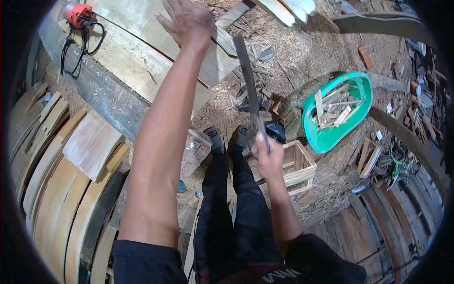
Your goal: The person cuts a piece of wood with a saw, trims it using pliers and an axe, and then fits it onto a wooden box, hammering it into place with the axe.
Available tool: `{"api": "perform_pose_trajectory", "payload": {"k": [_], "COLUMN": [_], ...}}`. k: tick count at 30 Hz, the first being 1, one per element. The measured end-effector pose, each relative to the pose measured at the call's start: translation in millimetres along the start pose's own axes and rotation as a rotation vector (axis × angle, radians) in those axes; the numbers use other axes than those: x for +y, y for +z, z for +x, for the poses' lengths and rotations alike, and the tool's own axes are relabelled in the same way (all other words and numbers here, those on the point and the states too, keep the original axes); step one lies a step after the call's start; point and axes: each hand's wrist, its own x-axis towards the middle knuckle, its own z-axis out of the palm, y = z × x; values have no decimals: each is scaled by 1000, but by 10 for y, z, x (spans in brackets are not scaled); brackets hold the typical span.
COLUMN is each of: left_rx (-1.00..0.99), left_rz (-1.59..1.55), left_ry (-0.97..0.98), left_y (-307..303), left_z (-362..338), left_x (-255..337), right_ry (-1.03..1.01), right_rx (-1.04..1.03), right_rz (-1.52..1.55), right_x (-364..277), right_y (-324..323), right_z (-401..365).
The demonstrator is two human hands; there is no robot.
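My left hand (189, 21) is at the top, over the edge of the pale wooden boards (125, 49). Its fingers are spread, with the thumb out to the side; it appears to rest on the wood. Lower and to the right, my right hand (270, 158) is closed round the grip of a handsaw (250, 78). The saw's long dark blade points up and away, narrowing towards its tip, which lies just right of the boards' end. Its teeth are too small to make out, and my fingers hide most of the grip.
A green tub (324, 139) with wood offcuts stands at right, near a slatted wooden crate (302, 168). A red power tool (78, 16) with a black cord lies at upper left. Planks (61, 189) are stacked at left. Sawdust (293, 57) and scraps cover the ground.
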Motion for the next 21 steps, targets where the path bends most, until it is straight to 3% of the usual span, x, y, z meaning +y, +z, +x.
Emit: {"api": "perform_pose_trajectory", "payload": {"k": [3,9,13,19,21], "left_rx": [0,17,-15,20,54], "left_rz": [-3,12,12,-54,-137], "left_ry": [8,-10,-7,16,-19], "left_y": [-60,-9,-77,-12,-48], "left_z": [-46,44,6,-20,43], "left_x": [0,21,-14,-80,-78], "right_ry": [-47,-46,-62,-64,-24], "right_rx": [2,55,25,303,312], "right_rz": [-53,-44,-63,302,236], "right_x": [-229,-56,-166,394,450], "right_y": [118,33,100,85,20], "right_z": [415,-70,376,-63,-62]}}
